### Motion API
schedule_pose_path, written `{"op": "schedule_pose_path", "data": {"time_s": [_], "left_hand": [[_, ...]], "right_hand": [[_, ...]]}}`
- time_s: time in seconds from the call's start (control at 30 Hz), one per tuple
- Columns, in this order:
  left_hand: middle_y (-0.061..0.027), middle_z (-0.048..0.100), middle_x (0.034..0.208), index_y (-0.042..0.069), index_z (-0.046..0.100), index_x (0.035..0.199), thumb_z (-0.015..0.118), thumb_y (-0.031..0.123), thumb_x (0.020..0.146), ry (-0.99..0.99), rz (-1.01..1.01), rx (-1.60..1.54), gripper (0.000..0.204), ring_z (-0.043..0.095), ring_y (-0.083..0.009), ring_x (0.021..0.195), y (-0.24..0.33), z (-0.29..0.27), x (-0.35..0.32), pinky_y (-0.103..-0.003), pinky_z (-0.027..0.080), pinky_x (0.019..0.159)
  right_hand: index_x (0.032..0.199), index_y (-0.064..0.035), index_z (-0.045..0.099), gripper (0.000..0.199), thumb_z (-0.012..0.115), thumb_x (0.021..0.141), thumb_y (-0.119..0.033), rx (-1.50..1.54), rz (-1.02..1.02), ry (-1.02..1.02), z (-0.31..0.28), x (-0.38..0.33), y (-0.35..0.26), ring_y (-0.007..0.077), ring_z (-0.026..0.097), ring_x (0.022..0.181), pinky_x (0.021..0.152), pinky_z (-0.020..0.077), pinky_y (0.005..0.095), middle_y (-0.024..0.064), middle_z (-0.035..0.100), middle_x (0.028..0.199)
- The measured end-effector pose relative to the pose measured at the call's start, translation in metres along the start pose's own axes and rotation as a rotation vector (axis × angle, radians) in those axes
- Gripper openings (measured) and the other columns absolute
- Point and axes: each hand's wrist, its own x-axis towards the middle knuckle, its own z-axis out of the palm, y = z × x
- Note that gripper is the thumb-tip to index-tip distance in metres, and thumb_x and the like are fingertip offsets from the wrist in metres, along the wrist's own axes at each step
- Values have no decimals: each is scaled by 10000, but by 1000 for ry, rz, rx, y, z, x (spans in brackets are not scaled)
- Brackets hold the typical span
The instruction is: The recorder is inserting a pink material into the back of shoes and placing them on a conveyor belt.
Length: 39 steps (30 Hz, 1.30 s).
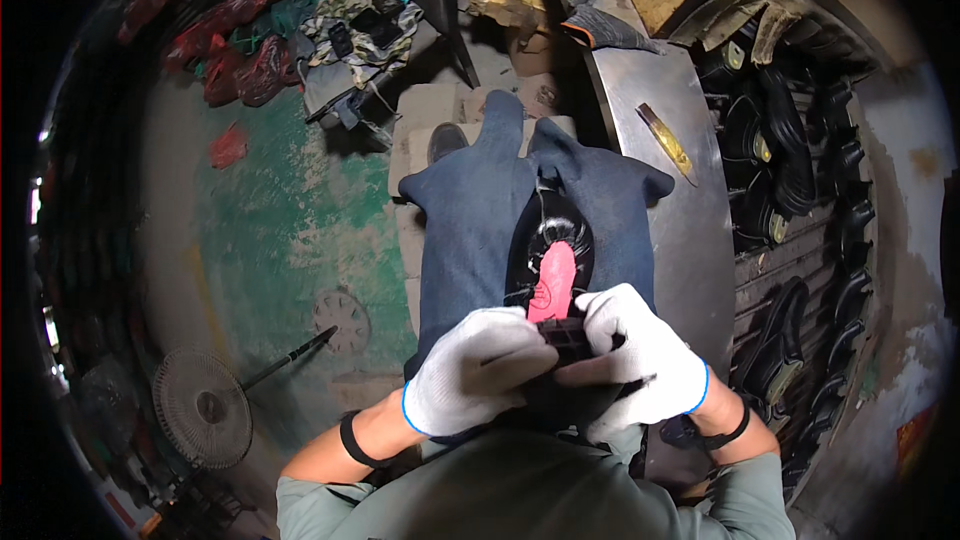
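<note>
A black shoe (522, 240) lies lengthwise on my lap, with its rounded end pointing away from me. A bright pink piece (557, 275) runs along its middle, and a dark ridged block (566, 337) shows at the near end. My left hand (478, 365), in a white knitted glove, is closed at the left side of this near end. My right hand (635, 355), gloved alike, closes on the right side with bent fingers. Both hands grip the shoe; the fingertips partly hide its near end. Blue-grey cloth (465, 230) covers my legs beneath it.
To the right runs a metal bench (665, 100) bearing a yellow-handled tool (668, 143). Beyond it, a rack holds several black shoes (775, 150). A fan (203, 407) stands at left on the green floor (270, 225). Camouflage cloth (365, 30) and red bags lie at far left.
</note>
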Motion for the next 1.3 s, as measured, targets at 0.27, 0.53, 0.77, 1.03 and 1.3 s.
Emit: {"op": "schedule_pose_path", "data": {"time_s": [0.27,0.53,0.77,1.03,1.3], "left_hand": [[-137,784,1132,39,789,1207,932,63,655,193,-298,90,571,741,-392,1044,10,-3,28,-448,601,925],[-174,777,1155,21,779,1318,1020,147,696,306,-629,182,679,780,-361,1012,-5,-12,70,-398,635,886],[-140,780,1057,17,785,1259,1055,226,642,181,-879,243,706,781,-257,892,-18,-33,101,-357,625,823],[-81,764,950,56,811,1223,1002,233,757,122,-854,214,535,698,-144,775,-16,-33,84,-309,579,753],[-180,794,1081,-7,762,1273,1082,413,679,501,-542,431,795,804,-328,928,54,7,50,-399,647,874]], "right_hand": [[1190,-10,796,513,946,753,-233,76,399,399,31,-9,11,350,697,1073,994,579,433,144,645,1154],[1377,-63,767,662,911,732,-17,185,907,601,15,41,2,281,734,1135,1004,568,373,139,713,1220],[1409,-104,775,720,969,718,-160,-67,1009,421,-18,64,12,244,758,909,849,603,363,151,746,1008],[1377,-61,785,645,947,756,-124,-65,970,439,-9,45,8,197,655,728,748,566,339,97,669,793],[1264,97,768,586,936,798,-215,-575,307,705,50,34,-41,367,727,965,849,606,438,176,755,1061]]}}
